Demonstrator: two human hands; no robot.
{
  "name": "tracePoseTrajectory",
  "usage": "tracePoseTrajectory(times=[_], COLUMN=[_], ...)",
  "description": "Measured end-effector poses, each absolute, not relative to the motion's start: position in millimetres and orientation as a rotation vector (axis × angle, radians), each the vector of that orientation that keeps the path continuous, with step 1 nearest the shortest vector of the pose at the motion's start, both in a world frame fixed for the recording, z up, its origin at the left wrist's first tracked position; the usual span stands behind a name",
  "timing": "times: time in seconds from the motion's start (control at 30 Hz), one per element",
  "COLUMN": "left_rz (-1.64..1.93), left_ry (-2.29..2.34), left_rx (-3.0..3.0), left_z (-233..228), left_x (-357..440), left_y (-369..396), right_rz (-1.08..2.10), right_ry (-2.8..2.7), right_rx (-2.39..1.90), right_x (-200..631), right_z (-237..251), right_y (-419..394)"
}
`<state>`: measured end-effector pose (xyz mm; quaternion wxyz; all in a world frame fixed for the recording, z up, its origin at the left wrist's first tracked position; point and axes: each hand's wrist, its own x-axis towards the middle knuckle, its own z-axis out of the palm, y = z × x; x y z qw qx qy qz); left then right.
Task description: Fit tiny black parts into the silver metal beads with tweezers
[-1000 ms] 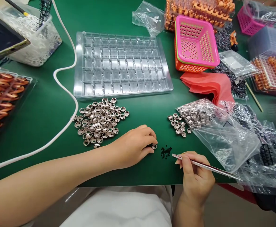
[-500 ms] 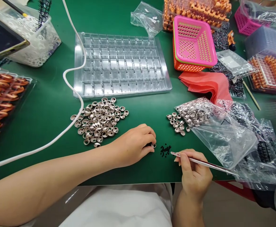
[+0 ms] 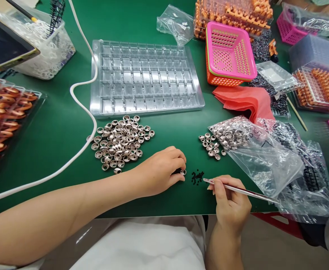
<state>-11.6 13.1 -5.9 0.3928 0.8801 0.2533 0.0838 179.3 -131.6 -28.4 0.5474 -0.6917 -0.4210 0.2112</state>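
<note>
Left hand point(image 3: 160, 170) pinches a small metal ring point(image 3: 183, 172) on the bench point(image 3: 63, 127) near its front edge. Right hand point(image 3: 230, 204) grips tweezers point(image 3: 237, 190), tip beside tiny black parts point(image 3: 197, 177).

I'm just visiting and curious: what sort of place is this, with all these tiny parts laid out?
Probably a small-parts assembly bench in a workshop or factory. A pile of metal rings lies on a green mat by a clear compartment tray, and the right hand holds tweezers.
</note>
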Motion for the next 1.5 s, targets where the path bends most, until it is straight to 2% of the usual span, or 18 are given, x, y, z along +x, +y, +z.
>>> tracePoseTrajectory(times=[0.77, 1.17, 1.5], left_rz=[0.173, 0.276, 0.294], left_ry=[0.487, 0.640, 0.676], left_rx=[2.222, 2.167, 2.166], left_z=[-3.4, -8.9, -10.9], left_x=[-18.5, -8.5, -6.7], left_y=[19.4, 7.2, 5.8], right_rz=[0.531, 0.545, 0.658], right_ry=[-1.007, -0.874, -0.971], right_rx=[-1.620, -1.581, -1.317], right_x=[180.3, 176.4, 193.3], right_z=[-30.7, -24.3, -9.9], right_y=[-133.4, -130.2, -136.2])
